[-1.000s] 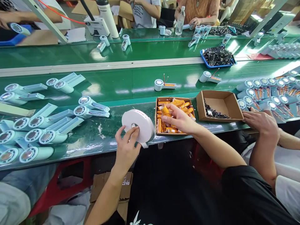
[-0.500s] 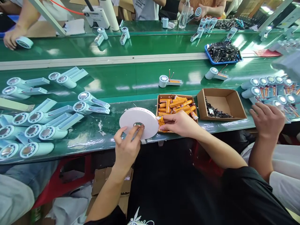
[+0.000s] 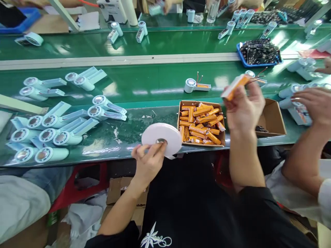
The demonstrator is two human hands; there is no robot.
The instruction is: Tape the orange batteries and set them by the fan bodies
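Observation:
My left hand [image 3: 151, 156] grips a roll of white tape [image 3: 170, 132] by its centre hole, at the table's front edge. A short loose end hangs from the roll's underside. Raised to the right, my right hand [image 3: 244, 106] pinches an orange battery [image 3: 238, 86] with a white strip along one face and thin wires at its far end. Between the hands stands a cardboard box [image 3: 223, 142] of orange batteries [image 3: 203, 120]. Beyond it, a light-blue fan housing [image 3: 190, 85] lies on the green belt with wires sticking up.
Several light-blue housings [image 3: 62, 136] lie at the left. A second cardboard box [image 3: 275, 119] stands right of the batteries, partly behind my right arm. A blue tray [image 3: 258, 63] of black parts sits farther back. A co-worker's hand [image 3: 315, 103] is close at the right.
My right hand has left the roll and battery box, rising to the right with a battery that carries a white strip. My left hand still holds the tape roll. The view has shifted slightly.

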